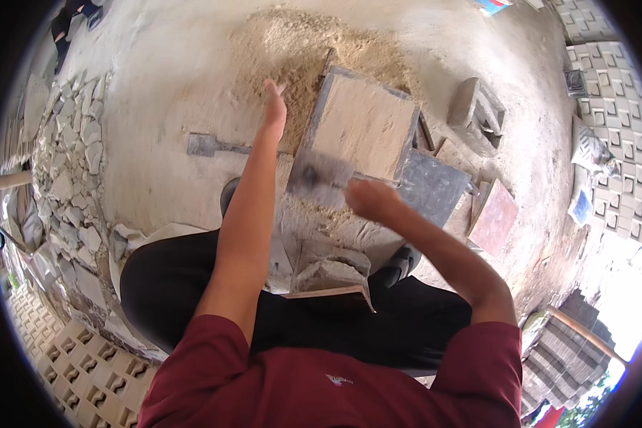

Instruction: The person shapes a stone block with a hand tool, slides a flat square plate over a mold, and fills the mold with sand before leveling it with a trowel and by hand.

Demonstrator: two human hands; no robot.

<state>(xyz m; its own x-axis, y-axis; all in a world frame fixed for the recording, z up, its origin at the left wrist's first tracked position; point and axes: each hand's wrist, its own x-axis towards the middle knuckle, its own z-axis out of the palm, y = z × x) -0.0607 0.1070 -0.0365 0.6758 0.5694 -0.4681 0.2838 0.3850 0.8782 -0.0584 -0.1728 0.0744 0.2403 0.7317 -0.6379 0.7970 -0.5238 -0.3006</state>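
Note:
My right hand [369, 200] is closed round the handle of a trowel [322, 177]. Its flat blade, blurred by motion, is over the near left corner of a square metal-edged mould [319, 100]. Tan sandy mix [364, 125] fills the mould level with its rim, and its surface shows streaks. Stretched forward, my left hand [274, 107] is seen edge-on beside loose sandy mix [299, 68] left of the mould. Its fingers look extended, and nothing shows in them. A flat metal bar with a wide end [204, 145] lies on the ground, partly behind my left forearm.
A dark flat plate [435, 187] lies right of the mould, beside a reddish board [493, 216]. Farther right is a hollow concrete block [476, 115]. Broken stones [71, 171] line the left side. Patterned blocks [610, 128] are stacked at right. Between my legs sits a rough block [332, 274].

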